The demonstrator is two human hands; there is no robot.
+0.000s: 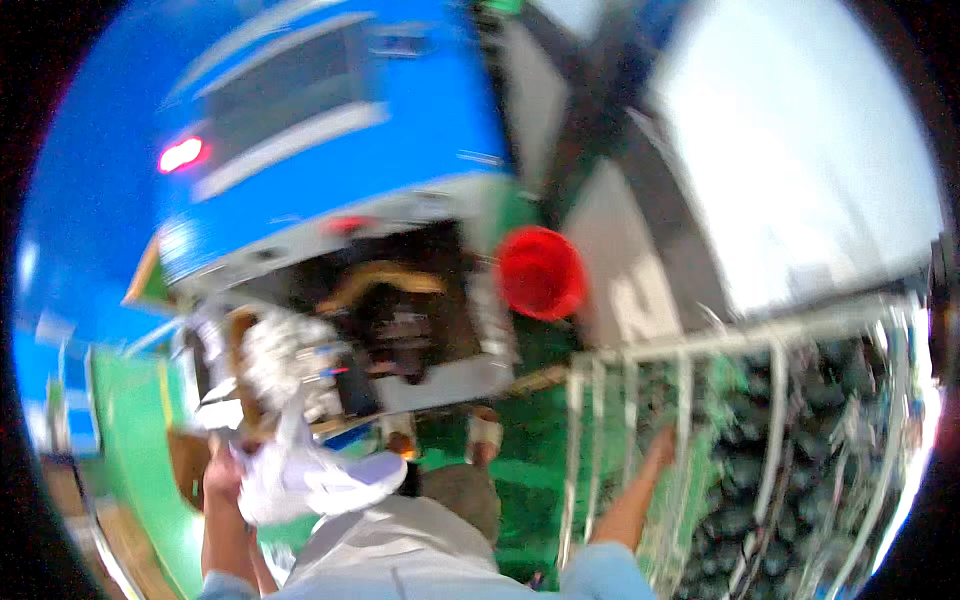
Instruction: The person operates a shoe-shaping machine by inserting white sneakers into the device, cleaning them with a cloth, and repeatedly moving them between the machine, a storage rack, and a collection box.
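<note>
My left hand [222, 472] is at the lower left, its fingers closed at the edge of a white, soft-looking thing [315, 485] with a rounded end. Blur hides whether this is a cloth, a bag or something else. It lies across the front of my body. Out to the right, my right hand [660, 445] hangs beside a white metal railing [685, 400]. Its fingers are smeared, and whether it touches the bars I cannot tell. Just beyond my left hand is a heap of crumpled white material [285, 355] with a dark object [355, 385] against it.
A large blue machine [430, 120] with a dark opening [420, 300] stands ahead. Right of it is a red bucket [540, 272]. Behind the railing lie many dark, rounded lumps [740, 480]. The floor [130, 420] is green. Grey-and-dark panels [620, 230] rise at the right.
</note>
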